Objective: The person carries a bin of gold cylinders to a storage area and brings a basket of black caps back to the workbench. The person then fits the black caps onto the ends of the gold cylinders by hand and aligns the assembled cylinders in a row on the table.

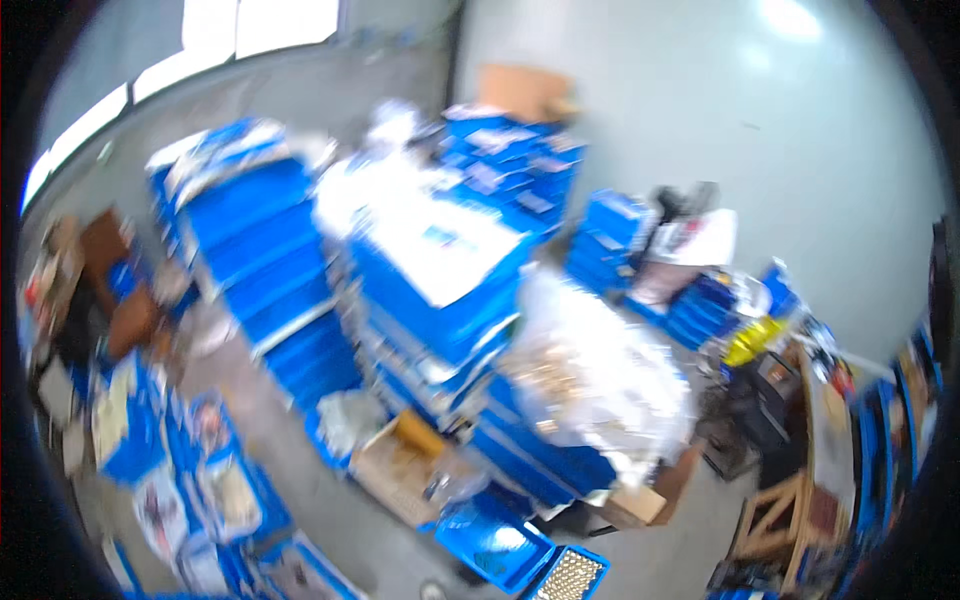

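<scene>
Neither of my hands shows in the head view, and the picture is smeared by motion. Tall stacks of blue plastic crates fill the middle; the central stack (430, 335) has white sheets (440, 240) on top. Over the stack to its right lies a big clear plastic bag (600, 370) with small tan pieces inside. Below, an open cardboard box (400, 480) stands beside a blue bin (495, 540). At the lower edge a blue tray (570, 578) holds many small round pale pieces in rows.
Another crate stack (260, 230) rises at the left. Open blue bins (235, 495) with contents line the lower left. Grey floor (300, 440) runs between. On the right are a yellow bag (752, 340), a wooden frame (770, 520) and a shelf with blue bins (875, 470).
</scene>
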